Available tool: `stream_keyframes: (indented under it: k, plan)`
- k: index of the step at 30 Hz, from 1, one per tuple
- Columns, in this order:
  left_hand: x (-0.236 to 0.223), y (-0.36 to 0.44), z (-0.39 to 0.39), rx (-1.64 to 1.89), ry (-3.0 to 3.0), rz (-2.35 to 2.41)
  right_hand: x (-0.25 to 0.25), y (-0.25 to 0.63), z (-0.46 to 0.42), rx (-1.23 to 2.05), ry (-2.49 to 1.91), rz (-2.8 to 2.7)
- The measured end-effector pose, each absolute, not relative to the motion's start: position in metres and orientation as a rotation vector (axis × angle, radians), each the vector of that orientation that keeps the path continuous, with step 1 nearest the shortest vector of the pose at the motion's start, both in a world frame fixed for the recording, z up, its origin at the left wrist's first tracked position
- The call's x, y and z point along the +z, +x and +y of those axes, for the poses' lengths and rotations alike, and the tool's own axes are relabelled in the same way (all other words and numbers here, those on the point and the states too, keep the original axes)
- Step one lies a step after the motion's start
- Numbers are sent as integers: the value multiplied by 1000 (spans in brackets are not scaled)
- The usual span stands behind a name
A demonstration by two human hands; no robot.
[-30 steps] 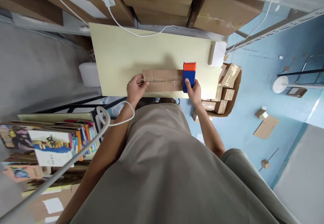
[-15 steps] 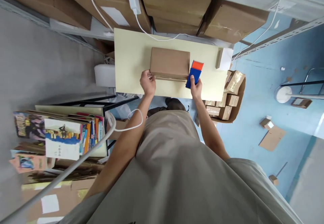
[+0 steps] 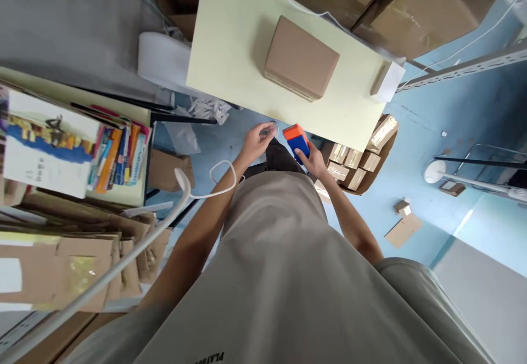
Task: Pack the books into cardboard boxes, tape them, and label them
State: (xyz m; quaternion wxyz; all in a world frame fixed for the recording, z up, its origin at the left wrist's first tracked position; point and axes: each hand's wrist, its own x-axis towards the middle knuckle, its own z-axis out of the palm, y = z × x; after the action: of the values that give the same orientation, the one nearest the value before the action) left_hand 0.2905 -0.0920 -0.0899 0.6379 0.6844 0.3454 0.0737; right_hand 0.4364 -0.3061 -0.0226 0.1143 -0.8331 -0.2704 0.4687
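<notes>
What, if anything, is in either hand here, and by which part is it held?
The right hand holds the blue-and-orange block by its blue part. Whether the left hand grips anything cannot be told; any detail at its fingertips is too small.

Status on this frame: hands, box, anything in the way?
Right hand gripping blue-and-orange object. Left hand nearby, grip unclear. Brown box on table, neither hand touching; white cable along far edge.
</notes>
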Motion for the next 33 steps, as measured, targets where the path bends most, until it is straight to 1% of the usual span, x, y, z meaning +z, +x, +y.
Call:
stream_keyframes:
  k: [3,7,16,21,25,29,33]
  plan:
    - [-95,271,-111,95,1549,755,-28,421,-316,1253,-2535,-1019]
    - [-95,258,-124,85,1529,729,-32,412,-330,1250,-2575,-1329]
    - [-81,244,-142,111,1456,679,-10,420,-345,1170,-2554,-1796]
    - [-73,235,-145,145,1445,702,4,433,-350,1155,-2476,-1888]
    - [-70,240,-146,85,1431,695,13,442,-355,1194,-2392,-1874]
    - [-65,250,-147,42,1485,673,13,448,-360,1209,-2316,-1872]
    - [-61,263,-150,57,1512,716,8,452,-357,1280,-2358,-1786]
